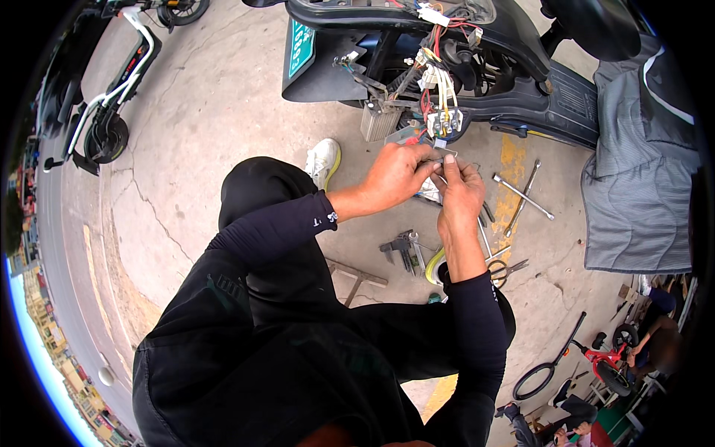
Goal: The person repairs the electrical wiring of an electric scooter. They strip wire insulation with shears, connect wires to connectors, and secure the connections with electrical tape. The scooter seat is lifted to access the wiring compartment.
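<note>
Seen from above, crouched on cracked concrete beside an opened black electric scooter (521, 89). Left hand (393, 175) and right hand (459, 192) brought together just past centre toward 1 o'clock, fingertips pinched shut on a small connector piece (439, 156); too small to tell exactly what kind. Straight above the hands, at 12 o'clock from them, hanging out of the scooter's open body: a wiring harness (439, 93) of red, yellow and white leads with white plugs, its lowest plugs just over the fingertips. At 10 o'clock from the hands, a silver ribbed controller box (378, 121), beside the harness and below the rear mudguard. Spread on the ground at 3 o'clock from the hands, a cross wrench (523, 196); at 6 o'clock, below the left wrist, a dark crimping tool (401, 249); at 5 o'clock, near the right forearm, scissors (508, 270). White shoe (322, 160) at 9 o'clock from the hands, near the left forearm. Far off at 10 o'clock of the view, a parked white-framed scooter (108, 104). Grey seat cover (640, 194) draped at 3 o'clock, by the edge.
</note>
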Motion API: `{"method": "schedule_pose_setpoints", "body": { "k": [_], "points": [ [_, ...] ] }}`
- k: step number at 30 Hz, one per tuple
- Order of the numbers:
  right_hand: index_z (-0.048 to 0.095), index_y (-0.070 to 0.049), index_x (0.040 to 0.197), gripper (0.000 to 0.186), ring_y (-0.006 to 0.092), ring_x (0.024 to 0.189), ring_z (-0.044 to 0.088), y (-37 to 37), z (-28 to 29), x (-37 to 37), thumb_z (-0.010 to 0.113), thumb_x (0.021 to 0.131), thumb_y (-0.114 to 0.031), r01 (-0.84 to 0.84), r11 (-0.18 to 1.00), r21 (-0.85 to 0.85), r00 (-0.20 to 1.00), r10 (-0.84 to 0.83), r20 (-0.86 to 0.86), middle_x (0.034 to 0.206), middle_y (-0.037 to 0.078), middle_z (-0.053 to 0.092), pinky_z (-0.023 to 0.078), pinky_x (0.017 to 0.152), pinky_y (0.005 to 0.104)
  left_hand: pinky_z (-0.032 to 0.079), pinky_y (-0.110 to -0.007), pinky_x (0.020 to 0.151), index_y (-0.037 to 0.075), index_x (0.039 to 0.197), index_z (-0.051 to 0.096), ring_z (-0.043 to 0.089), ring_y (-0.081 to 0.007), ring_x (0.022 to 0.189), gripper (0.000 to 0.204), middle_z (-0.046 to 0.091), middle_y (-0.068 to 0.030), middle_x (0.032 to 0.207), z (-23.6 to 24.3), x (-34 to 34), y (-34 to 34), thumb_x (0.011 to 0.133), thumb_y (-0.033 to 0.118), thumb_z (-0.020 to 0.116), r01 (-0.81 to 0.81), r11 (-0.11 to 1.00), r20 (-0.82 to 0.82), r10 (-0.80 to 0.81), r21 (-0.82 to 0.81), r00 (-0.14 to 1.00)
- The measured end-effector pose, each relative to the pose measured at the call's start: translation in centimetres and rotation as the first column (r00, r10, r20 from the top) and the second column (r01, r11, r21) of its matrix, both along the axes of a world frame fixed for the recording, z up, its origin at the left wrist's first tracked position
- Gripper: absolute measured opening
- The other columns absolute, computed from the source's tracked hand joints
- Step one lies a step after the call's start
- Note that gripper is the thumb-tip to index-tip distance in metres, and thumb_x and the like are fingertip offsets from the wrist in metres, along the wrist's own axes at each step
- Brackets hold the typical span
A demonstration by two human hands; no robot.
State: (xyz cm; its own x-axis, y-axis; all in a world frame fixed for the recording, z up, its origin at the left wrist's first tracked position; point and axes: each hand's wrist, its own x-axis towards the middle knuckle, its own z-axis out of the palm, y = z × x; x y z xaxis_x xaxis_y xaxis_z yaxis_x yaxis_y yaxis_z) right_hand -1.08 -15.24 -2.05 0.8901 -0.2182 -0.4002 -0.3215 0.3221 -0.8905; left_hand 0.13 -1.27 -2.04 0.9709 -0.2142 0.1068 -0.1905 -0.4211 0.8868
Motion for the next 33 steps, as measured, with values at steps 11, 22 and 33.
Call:
{"method": "schedule_pose_setpoints", "body": {
  "k": [11,22,33],
  "points": [
    [0.063,0.005,0.104,0.021,0.0129,0.083,0.065,-0.4,0.1,0.1,0.065,0.099,-0.015,-0.001,0.999,0.048,0.999,0.002,-0.032,0.095,0.009,0.066,0.057,0.076,0.0267,0.053,-0.038,0.061,0.002,0.103,0.072,0.07,-0.0344,0.071,0.017,0.069,-0.0199,0.081,0.1,0.4,-0.1,0.088,0.009,0.07,0.024,1.0,0.111,-0.024,-0.001,0.993],
    [0.059,-0.002,0.099,0.017,0.0139,0.089,0.066,-1.1,0.3,0.3,0.065,0.099,-0.017,0.02,0.977,0.211,0.997,-0.003,-0.081,0.095,0.007,0.066,0.057,0.083,0.0266,0.051,-0.049,0.065,0.002,0.096,0.072,0.065,-0.0413,0.073,0.014,0.066,-0.0213,0.074,0.6,0.5,-0.8,0.087,0.011,0.068,-0.001,1.0,0.104,0.003,-0.016,0.995],
    [0.06,0.001,0.097,0.019,0.0147,0.084,0.063,-0.3,1.0,0.1,0.065,0.099,-0.017,0.047,0.978,0.202,0.996,-0.029,-0.09,0.091,0.008,0.065,0.055,0.082,0.0284,0.052,-0.039,0.06,0.002,0.101,0.07,0.066,-0.0354,0.064,0.015,0.067,-0.019,0.076,0.3,0.4,-0.5,0.089,0.01,0.068,-0.004,1.0,0.151,0.005,-0.007,0.989]
  ]
}}
